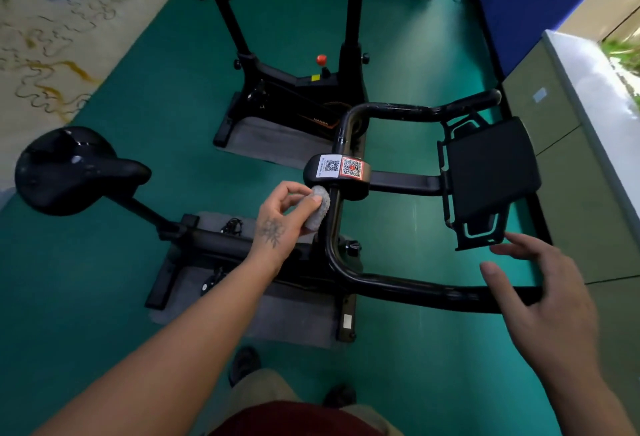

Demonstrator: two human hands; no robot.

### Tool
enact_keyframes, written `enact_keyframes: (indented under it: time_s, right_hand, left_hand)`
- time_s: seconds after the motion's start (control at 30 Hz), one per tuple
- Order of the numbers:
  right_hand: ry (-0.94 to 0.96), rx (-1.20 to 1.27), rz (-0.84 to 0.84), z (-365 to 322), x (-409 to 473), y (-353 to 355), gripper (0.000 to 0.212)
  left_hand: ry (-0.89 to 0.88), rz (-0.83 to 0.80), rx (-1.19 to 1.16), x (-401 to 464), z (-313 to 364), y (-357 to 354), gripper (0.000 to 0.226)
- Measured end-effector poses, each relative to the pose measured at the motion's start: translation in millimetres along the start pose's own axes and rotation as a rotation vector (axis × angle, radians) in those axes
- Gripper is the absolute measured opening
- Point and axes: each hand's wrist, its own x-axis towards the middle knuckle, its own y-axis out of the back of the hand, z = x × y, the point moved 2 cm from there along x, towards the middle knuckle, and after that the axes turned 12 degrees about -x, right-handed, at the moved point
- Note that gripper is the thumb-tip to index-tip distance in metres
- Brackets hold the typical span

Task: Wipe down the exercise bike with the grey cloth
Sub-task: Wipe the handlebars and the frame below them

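Note:
A black exercise bike stands right below me, its looped handlebar (pixel 398 285) in the middle and its saddle (pixel 65 169) at the left. My left hand (pixel 282 217) pinches a bunched grey cloth (pixel 319 207) and presses it against the handlebar's cross tube, just below the hub with two QR stickers (pixel 341 167). My right hand (pixel 543 300) hovers with fingers spread over the near handlebar arm, beside the black tablet holder (pixel 491 172); whether it touches the bar I cannot tell.
A second black bike (pixel 294 89) with a red knob stands behind on the green floor (pixel 104 297). Grey mats lie under both bikes. Olive cabinets (pixel 571 158) and a blue panel line the right side. My shoes show at the bottom.

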Motion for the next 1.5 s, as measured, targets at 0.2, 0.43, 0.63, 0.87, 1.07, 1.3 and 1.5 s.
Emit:
enact_keyframes:
  time_s: [0.2, 0.43, 0.63, 0.87, 1.07, 1.3, 1.5]
  right_hand:
    - [-0.006, 0.007, 0.023, 1.5, -1.1, -3.6, 0.052]
    - [-0.021, 0.043, 0.067, 1.2, 0.1, -6.5, 0.05]
    - [-0.017, 0.028, 0.068, 2.7, 1.9, -7.9, 0.047]
    - [0.002, -0.004, 0.088, 2.3, 2.0, -8.4, 0.051]
    - [0.01, -0.008, 0.108, 4.0, 2.4, -10.0, 0.046]
    - [0.015, -0.012, 0.128, 6.4, 4.2, -11.4, 0.047]
    - [0.021, -0.01, 0.123, 9.2, 2.7, -11.7, 0.048]
  left_hand:
    - [-0.152, -0.049, 0.231, -5.6, -5.2, 3.8, 0.012]
    - [-0.201, -0.083, 0.202, -26.0, -9.1, 6.3, 0.016]
    - [-0.177, -0.044, 0.197, -10.8, -8.9, -1.3, 0.019]
    - [-0.194, -0.056, 0.173, -17.1, -13.1, 0.7, 0.021]
    - [-0.194, -0.035, 0.163, -44.8, -27.9, 13.4, 0.018]
    - [-0.212, -0.044, 0.2, -22.8, -11.6, 0.3, 0.021]
    - [-0.185, -0.047, 0.197, -23.4, -14.2, -0.9, 0.018]
